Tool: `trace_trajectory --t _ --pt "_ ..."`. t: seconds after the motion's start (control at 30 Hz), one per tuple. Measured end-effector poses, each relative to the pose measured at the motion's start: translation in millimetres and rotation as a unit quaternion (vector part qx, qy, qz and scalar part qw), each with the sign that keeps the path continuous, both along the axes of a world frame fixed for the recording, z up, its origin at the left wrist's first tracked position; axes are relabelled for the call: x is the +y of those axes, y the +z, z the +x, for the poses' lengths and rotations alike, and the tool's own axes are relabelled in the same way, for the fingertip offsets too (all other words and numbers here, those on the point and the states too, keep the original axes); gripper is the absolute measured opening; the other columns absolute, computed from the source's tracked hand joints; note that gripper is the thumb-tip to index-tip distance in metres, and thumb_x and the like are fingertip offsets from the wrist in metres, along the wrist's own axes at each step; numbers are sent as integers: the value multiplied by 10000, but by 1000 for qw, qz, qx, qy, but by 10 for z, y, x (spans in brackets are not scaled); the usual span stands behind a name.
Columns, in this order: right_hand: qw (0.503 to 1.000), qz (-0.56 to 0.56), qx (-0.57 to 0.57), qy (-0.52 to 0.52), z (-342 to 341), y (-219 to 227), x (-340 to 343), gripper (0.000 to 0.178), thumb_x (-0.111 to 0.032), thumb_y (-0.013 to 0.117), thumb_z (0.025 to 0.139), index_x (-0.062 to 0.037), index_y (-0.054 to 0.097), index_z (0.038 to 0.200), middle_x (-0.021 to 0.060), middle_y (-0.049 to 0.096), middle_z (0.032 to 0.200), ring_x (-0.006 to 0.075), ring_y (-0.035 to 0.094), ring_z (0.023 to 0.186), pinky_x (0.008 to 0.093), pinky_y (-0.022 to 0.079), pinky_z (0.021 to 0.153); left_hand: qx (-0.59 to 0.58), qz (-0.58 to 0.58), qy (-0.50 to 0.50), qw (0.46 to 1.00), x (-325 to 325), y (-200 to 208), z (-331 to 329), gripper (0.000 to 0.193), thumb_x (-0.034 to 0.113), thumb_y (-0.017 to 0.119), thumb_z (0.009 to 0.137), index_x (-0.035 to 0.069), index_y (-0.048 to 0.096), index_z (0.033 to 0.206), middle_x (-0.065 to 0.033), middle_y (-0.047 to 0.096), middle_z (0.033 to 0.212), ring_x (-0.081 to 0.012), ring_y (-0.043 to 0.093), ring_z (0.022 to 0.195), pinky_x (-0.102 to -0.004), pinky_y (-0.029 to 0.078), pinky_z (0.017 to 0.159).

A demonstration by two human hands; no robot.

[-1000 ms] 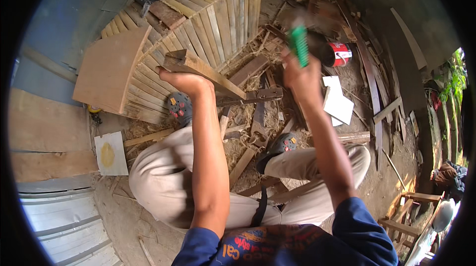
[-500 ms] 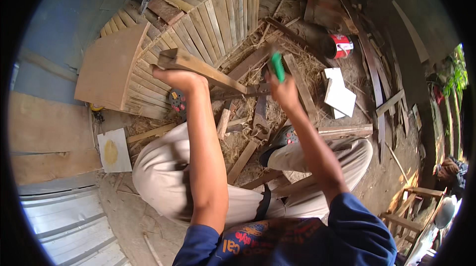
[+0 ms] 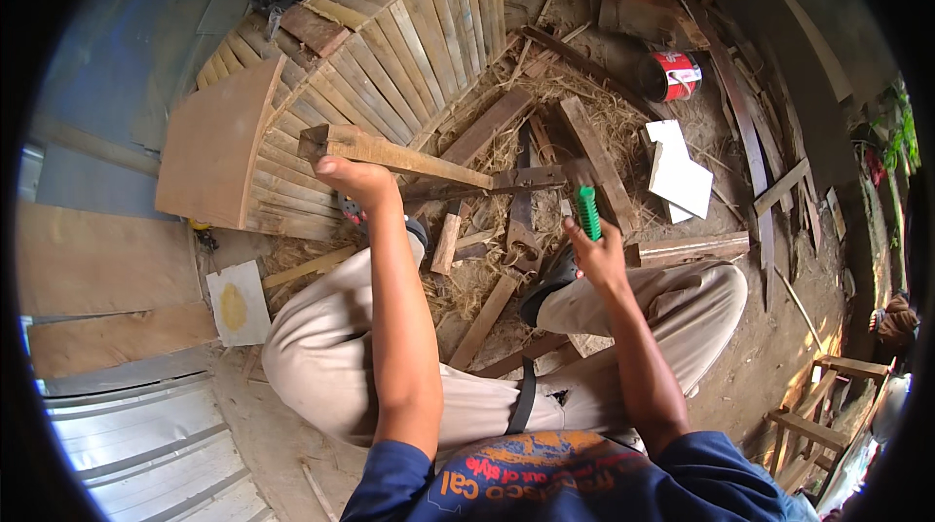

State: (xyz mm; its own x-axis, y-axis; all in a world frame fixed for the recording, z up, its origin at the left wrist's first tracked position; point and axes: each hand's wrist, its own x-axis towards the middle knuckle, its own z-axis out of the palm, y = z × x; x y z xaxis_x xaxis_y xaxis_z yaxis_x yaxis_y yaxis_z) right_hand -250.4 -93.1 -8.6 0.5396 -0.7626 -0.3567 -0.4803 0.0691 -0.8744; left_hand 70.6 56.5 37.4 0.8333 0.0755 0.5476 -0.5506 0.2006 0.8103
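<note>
Now right hand [image 3: 596, 254] low, green-handled blade [image 3: 531, 179] down.

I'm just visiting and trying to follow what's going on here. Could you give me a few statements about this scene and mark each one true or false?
1. The left hand grips a tapered wooden piece. True.
2. The right hand holds a tool with a red handle. False: the tool's handle is green.
3. The tool's dark blade lies against the narrow end of the wooden piece. True.
4. The red can stands between the person's legs. False: it lies on the ground farther off, beyond the white sheets.
5. The slatted bamboo panel lies on the person's right. False: it lies ahead and to the left.
</note>
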Motion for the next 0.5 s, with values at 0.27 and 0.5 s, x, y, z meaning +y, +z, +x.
trace_trajectory --t 0.27,0.5 --pt "997 0 60 47 211 -703 -53 485 -441 729 890 35 652 846 132 637 657 220 632 619 399 478 597 -127 125 97 979 50 543 -205 322 255 526 977 -35 561 1112 -110 556 1008 -157 576 832 -328 492 741" --pt "972 -176 86 129 1085 -979 -319 469 -417 711 895 40 655 988 255 696 838 414 690 801 507 535 744 -412 452 147 778 433 1185 299 288 -15 531 859 49 659 1109 -126 656 1058 -299 613 999 -411 518 788"
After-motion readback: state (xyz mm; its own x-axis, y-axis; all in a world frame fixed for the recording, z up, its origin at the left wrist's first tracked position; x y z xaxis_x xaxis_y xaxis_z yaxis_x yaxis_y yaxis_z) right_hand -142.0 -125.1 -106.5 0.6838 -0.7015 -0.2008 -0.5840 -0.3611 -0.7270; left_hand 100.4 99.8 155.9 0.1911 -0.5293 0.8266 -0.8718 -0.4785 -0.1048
